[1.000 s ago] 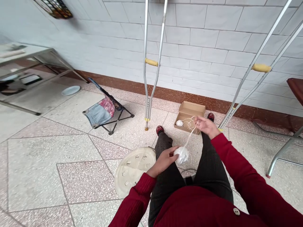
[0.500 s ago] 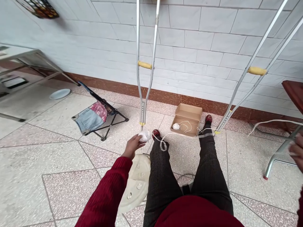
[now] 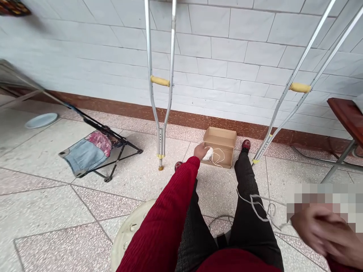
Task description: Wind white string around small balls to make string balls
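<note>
My left hand (image 3: 200,151) reaches down to the front left of an open cardboard box (image 3: 224,142). Its fingers close on a ball of white yarn (image 3: 208,153) at the box's left side; the fingertips are partly hidden. Loose yarn loops lie in the box beside the ball. My right hand (image 3: 326,232) is at the lower right, blurred, with its fingers curled. A slack, looped strand of white yarn (image 3: 256,206) runs from it across my right leg towards the box. A blocky blurred patch covers what is just above this hand.
Two metal crutches with yellow grips, one left (image 3: 160,81) and one right (image 3: 300,88), lean on the tiled wall. A folding stool (image 3: 89,151) and a pale plate (image 3: 41,120) are at left. A cream plastic stool (image 3: 124,230) is under my left arm. A brown-topped piece of furniture (image 3: 344,117) stands right.
My left hand has moved right and forward, from beside the left crutch's tip to the yarn ball in the box. My right hand has come inward from the right edge, bringing the yarn strand with it.
</note>
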Demonstrator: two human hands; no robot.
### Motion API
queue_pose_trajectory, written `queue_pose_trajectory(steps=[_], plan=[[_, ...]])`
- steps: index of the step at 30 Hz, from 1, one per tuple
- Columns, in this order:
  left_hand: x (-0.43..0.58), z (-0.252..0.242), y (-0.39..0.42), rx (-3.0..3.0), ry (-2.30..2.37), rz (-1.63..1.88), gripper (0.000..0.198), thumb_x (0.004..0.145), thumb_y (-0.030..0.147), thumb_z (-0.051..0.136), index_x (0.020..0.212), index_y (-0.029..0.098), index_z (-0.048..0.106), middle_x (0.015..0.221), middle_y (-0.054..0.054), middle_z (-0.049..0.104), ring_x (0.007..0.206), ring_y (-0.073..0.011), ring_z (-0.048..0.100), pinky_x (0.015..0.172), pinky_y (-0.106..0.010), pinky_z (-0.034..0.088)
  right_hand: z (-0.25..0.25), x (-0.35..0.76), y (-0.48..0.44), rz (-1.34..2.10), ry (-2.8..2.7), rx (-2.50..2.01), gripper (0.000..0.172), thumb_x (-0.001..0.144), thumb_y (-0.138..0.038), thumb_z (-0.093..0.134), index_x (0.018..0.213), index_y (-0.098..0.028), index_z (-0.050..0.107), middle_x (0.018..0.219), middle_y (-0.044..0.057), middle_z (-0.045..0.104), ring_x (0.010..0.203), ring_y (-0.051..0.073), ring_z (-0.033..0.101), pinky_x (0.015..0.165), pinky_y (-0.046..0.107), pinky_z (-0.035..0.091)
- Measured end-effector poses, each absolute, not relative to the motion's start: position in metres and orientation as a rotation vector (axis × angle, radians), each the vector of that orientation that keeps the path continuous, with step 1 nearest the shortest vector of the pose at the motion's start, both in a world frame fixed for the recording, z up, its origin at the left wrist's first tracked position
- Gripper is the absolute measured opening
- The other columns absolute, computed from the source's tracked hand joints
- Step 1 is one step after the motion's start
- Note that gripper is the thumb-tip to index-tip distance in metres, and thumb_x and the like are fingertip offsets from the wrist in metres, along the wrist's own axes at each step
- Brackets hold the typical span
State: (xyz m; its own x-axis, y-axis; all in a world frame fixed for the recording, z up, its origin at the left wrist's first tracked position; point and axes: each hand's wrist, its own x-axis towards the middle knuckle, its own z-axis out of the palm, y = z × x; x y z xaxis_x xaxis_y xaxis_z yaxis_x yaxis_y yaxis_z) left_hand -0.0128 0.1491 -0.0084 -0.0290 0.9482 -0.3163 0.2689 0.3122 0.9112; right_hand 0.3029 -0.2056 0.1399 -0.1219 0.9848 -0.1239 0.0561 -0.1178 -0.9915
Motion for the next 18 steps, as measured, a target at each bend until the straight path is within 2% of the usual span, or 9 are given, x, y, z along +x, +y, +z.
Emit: queue_pose_trajectory(steps=[3, 6, 9, 12, 18], plan=[[-0.008, -0.007, 0.115, 1.185, 1.418, 0.761, 0.029, 0.070, 0.034, 0.073, 0.091, 0.013, 0.071, 0.094, -0.011, 0.070, 0.098, -0.0286, 0.061, 0.085, -0.036, 0.045, 0.147, 0.245, -0.136, 1.592, -1.198, -1.146, 0.016, 0.088, -0.038, 0.058, 0.088, -0.027, 0.069, 0.055, 0.001, 0.057, 0.041, 0.013, 0.047, 0.041, 0.026, 0.034], [-0.012, 0.002, 0.057, 1.203, 1.282, 0.712, 0.030, 0.075, 0.043, 0.066, 0.081, 0.014, 0.073, 0.083, -0.010, 0.071, 0.086, -0.0261, 0.064, 0.079, -0.036, 0.048, 0.136, 0.202, -0.107, 1.673, -1.205, -1.070, 0.018, 0.090, -0.038, 0.056, 0.093, -0.025, 0.068, 0.062, 0.000, 0.058, 0.046, 0.011, 0.046, 0.043, 0.024, 0.030], [-0.019, 0.025, -0.009, 1.233, 1.122, 0.676, 0.042, 0.083, 0.053, 0.057, 0.070, 0.016, 0.073, 0.080, -0.009, 0.072, 0.084, -0.0243, 0.065, 0.084, -0.035, 0.047, 0.113, 0.178, -0.105, 1.572, -1.355, -1.110, 0.021, 0.091, -0.038, 0.052, 0.096, -0.025, 0.068, 0.069, 0.000, 0.059, 0.050, 0.011, 0.046, 0.046, 0.024, 0.034], [-0.023, 0.050, -0.064, 1.179, 0.869, 0.637, 0.055, 0.091, 0.056, 0.043, 0.070, 0.015, 0.074, 0.075, -0.008, 0.072, 0.081, -0.0237, 0.065, 0.086, -0.035, 0.046, 0.088, 0.159, -0.114, 1.328, -1.619, -1.135, 0.019, 0.092, -0.032, 0.051, 0.096, -0.026, 0.068, 0.077, 0.000, 0.064, 0.061, 0.014, 0.053, 0.059, 0.027, 0.043], [-0.026, 0.079, -0.100, 1.181, 0.900, 0.705, 0.035, 0.083, 0.047, 0.062, 0.086, 0.014, 0.075, 0.088, -0.009, 0.073, 0.086, -0.0245, 0.064, 0.081, -0.032, 0.047, 0.063, 0.135, -0.149, 1.135, -1.987, -1.187, 0.029, 0.091, -0.015, 0.044, 0.105, -0.028, 0.066, 0.088, 0.002, 0.070, 0.078, 0.019, 0.063, 0.070, 0.030, 0.048]])
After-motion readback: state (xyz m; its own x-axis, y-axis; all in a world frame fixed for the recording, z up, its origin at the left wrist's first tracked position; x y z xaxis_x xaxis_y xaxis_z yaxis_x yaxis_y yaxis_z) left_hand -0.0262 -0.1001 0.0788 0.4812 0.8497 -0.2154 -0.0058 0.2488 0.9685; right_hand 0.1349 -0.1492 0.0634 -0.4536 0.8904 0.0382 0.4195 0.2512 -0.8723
